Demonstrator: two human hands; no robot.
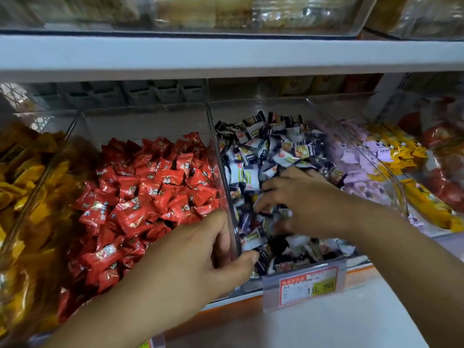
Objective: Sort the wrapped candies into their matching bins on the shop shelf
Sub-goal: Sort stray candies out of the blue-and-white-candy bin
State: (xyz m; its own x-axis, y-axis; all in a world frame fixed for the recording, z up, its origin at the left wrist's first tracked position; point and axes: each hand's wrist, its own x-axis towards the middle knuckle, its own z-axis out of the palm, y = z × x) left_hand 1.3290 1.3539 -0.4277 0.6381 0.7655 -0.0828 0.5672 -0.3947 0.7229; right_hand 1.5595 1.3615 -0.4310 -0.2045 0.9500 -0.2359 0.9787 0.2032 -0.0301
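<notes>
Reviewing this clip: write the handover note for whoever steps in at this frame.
Hands: the left hand pinches the clear divider between the red candies and the dark-and-white candies. The right hand has its fingers curled down among the dark-and-white candies; blur hides any grasp.
Done: the red bin shows only red wrappers.
Left: probably keep searching the dark-and-white bin for strays and move any to their bins.

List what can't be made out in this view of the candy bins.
Head view: whether the right hand holds anything; its fingertips are buried in the dark-and-white candies.
Head view: price tag small print, blurred.
Head view: upper-shelf goods, blurred, cut by the top edge.
</notes>
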